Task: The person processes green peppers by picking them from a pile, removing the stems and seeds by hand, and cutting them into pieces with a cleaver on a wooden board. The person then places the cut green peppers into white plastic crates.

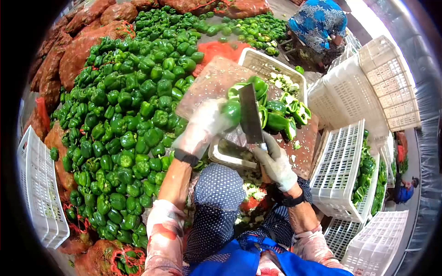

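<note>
My left hand (206, 120), in a white glove, is closed around a whole green bell pepper (231, 112) above the board. In my gloved right hand (278, 165) is the handle of a cleaver (250, 115), its broad dark blade upright just right of that pepper. Cut bell peppers (277, 122) lie open beside the blade on the right part of the wooden cutting board (209, 83). The board is strewn with seeds. Behind the cut pieces, a white tub (300, 78) holds pepper cores and scraps (284, 83).
A large heap of green peppers (124, 138) spreads on my left, with red mesh sacks (94, 48) behind it. White crates stand at left (41, 193) and right (336, 170); some hold peppers. Another person in a blue patterned top (317, 23) bends at the far right.
</note>
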The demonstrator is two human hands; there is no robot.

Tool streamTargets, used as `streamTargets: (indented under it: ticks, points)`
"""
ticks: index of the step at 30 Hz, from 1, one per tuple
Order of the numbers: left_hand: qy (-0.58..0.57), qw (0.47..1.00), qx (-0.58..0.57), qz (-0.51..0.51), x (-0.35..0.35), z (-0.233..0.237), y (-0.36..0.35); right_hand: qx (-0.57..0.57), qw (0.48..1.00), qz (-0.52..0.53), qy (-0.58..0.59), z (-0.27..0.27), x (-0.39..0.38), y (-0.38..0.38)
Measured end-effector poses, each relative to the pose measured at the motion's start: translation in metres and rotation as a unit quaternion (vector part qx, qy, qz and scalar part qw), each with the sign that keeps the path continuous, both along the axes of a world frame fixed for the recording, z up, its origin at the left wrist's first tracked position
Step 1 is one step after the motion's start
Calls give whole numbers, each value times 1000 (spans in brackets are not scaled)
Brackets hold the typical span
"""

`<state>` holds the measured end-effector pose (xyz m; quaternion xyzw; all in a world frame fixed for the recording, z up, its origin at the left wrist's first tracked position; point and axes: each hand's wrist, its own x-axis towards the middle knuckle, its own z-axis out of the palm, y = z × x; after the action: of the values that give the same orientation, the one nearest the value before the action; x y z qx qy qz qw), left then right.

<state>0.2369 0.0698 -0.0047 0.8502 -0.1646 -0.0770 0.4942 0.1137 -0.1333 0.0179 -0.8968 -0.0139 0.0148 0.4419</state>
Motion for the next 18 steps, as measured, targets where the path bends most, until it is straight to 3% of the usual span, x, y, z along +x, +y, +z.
streamTargets:
  ticks: [1, 2, 4, 7, 9, 10, 13, 14, 16, 17, 18]
  points:
    - [49, 998, -25, 12, -7, 0, -1, 9, 1000, 5, -2, 0, 2, 3]
    - [-16, 996, -77, 40, -11, -20, -3, 27, 1000, -1, 6, 4, 2, 6]
    - [84, 978, -183, 44, -32, 1, -3, 35, 999, 0, 20, 8, 8, 10]
    - [-61, 992, -98, 46, -36, -18, -2, 34, 998, 33, -42, 9, 15, 9]
    - [-32, 994, -92, 54, -34, -25, -2, 3, 994, 60, -90, 18, 17, 10]
    - [113, 985, -110, 65, -30, -28, -4, 44, 999, -14, -20, 32, 13, 17]
    - [143, 970, -182, 76, -28, -36, -2, 116, 989, -18, -88, 48, -3, 23]
    - [129, 961, -222, 102, -29, -38, -6, 110, 992, -37, -40, 55, -8, 28]
    - [174, 936, -296, 84, -28, -38, -7, -112, 988, 88, -61, 9, 21, 11]
    - [195, 921, -329, 74, -29, -38, -6, -152, 980, 121, 35, -12, 34, 7]
    - [53, 992, -65, 93, -27, -32, 1, -121, 985, 105, 58, -8, 36, 10]
